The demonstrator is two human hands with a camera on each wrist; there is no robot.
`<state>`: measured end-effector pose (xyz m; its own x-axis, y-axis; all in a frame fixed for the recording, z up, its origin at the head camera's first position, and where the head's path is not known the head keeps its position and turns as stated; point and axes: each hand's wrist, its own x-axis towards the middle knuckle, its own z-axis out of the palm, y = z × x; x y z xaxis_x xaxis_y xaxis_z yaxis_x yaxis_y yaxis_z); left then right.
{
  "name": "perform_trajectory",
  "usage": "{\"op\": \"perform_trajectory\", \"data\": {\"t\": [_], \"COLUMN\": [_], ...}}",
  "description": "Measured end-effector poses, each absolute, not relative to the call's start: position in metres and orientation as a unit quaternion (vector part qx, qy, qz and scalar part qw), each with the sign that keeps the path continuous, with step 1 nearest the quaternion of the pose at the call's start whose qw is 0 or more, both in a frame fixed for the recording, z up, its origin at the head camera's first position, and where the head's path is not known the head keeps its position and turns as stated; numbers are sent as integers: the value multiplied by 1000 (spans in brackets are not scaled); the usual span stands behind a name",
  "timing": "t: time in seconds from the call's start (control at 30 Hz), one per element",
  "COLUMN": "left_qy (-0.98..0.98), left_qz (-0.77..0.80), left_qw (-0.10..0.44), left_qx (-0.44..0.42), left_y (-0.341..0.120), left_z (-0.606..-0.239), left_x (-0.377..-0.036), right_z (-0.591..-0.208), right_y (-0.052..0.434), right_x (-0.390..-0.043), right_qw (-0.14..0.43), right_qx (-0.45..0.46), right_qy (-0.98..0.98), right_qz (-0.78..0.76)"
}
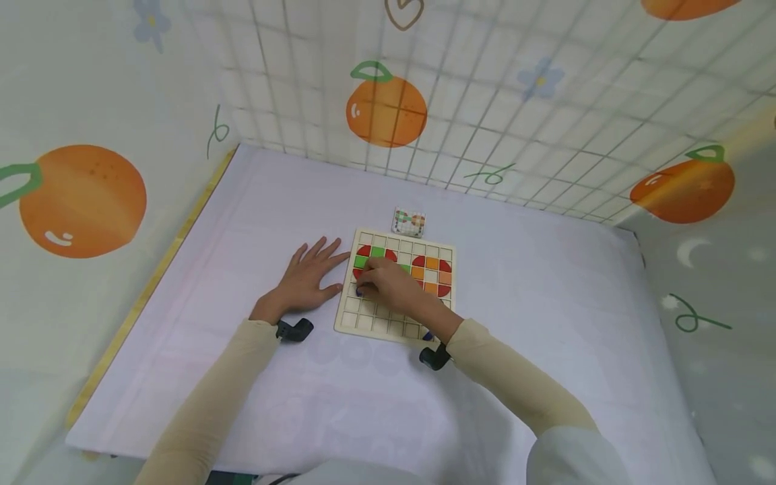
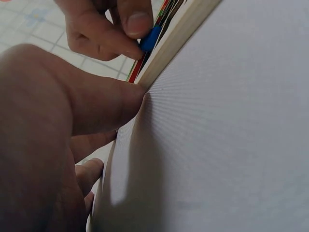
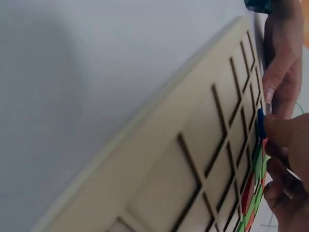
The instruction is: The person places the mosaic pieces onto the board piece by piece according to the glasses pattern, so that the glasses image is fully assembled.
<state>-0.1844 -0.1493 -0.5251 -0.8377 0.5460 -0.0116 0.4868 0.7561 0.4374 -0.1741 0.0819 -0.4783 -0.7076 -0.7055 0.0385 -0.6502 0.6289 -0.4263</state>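
Note:
A pale wooden grid board [image 1: 366, 322] lies on the table, with red, green and orange pieces filling cells in its upper part. My right hand [image 1: 391, 286] reaches over the board's left side. Between its thumb and finger it pinches a small blue piece [image 2: 150, 39], held at a cell close to the left edge. My left hand [image 1: 306, 279] rests on the cloth with fingers spread, thumb and forefinger tips right at that edge. Another blue piece [image 1: 428, 335] shows at the board's lower right, partly covered by the right wrist. The right hand hides some middle cells.
Just beyond the board's top edge lies a small pattern card [image 1: 409, 222] with coloured shapes on a grid. A white cloth [image 1: 291, 195] covers the table. Behind it hangs a curtain with printed oranges [image 1: 388, 111] over a wire grid.

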Motion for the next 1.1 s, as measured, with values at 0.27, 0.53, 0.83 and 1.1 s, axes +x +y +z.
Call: {"op": "perform_trajectory", "data": {"t": [0.27,0.53,0.83,1.1], "left_qy": [934,932,930,932], "left_qz": [213,217,220,213], "left_qw": [66,60,60,61], "left_qx": [278,285,289,287], "left_y": [-149,-149,-151,-151], "left_z": [-523,-523,-522,-525], "left_x": [-182,-182,-183,-184], "right_z": [-480,-485,-482,-476], "right_y": [85,82,79,79], "right_x": [-171,-171,-178,-178], "right_qw": [43,9,24,57], "right_qx": [-412,-462,-495,-494], "right_qy": [897,882,863,861], "right_qz": [-153,-95,-94,-109]}}
